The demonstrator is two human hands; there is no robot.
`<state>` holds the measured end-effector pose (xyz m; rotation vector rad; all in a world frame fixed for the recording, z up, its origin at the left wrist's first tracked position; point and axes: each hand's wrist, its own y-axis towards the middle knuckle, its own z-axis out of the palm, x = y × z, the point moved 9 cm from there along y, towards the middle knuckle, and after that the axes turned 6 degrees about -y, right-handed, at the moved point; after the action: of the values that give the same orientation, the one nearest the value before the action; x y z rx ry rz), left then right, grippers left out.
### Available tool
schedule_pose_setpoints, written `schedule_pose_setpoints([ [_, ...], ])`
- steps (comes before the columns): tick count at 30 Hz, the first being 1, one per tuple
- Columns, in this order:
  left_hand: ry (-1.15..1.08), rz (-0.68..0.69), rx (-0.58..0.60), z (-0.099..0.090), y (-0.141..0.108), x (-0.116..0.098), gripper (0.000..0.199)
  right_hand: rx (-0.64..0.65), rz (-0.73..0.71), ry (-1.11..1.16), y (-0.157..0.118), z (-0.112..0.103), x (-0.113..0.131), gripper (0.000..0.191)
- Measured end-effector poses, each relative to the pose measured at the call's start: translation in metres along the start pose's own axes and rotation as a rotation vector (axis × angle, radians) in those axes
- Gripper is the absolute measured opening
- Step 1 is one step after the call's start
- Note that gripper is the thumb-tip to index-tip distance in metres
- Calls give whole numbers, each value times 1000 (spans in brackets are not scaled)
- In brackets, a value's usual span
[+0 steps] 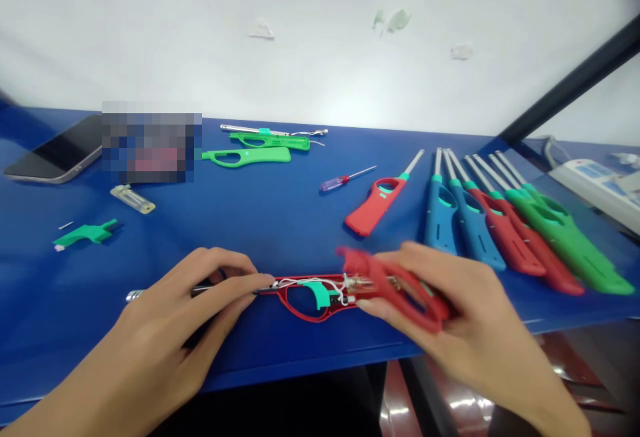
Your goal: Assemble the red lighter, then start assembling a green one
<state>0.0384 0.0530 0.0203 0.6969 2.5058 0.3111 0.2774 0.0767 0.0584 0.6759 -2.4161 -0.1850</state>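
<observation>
An opened red gas lighter (313, 319) lies lengthwise along the table's near edge, its inside facing up. Inside it show a teal trigger (319, 295), a thin white wire (303, 282) and a partly covered clear part. My left hand (185, 317) pinches the metal tube (136, 295) where it meets the red body; the tube's tip sticks out at the left. My right hand (465, 297) grips a loose red shell half (384, 285), blurred and tilted over the lighter's handle end. The right thumb rests close to the lighter body.
Several whole lighters (493, 224) line the right side, near a white power strip (600, 187). A red lighter (375, 207) and a screwdriver (345, 180) lie mid-table. Behind are green lighter parts (265, 156); leftward, a clear fuel tank (133, 199), teal piece (90, 232) and phone (57, 150).
</observation>
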Motion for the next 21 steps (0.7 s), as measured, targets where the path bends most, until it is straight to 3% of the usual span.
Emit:
schedule_pose_setpoints([
  [3,17,3,-3,0,-1,0,22,116,-43,22,-7,11,1,43],
  [10,47,-21,1,2,0,1,23,72,-123,-184,-18,9,0,64],
  [16,16,-31,-43,-3,1,-2,25,73,-168,-214,-22,15,3,70],
  [21,-4,-56,-14,-1,-3,1,28,66,-237,-263,-28,19,8,69],
])
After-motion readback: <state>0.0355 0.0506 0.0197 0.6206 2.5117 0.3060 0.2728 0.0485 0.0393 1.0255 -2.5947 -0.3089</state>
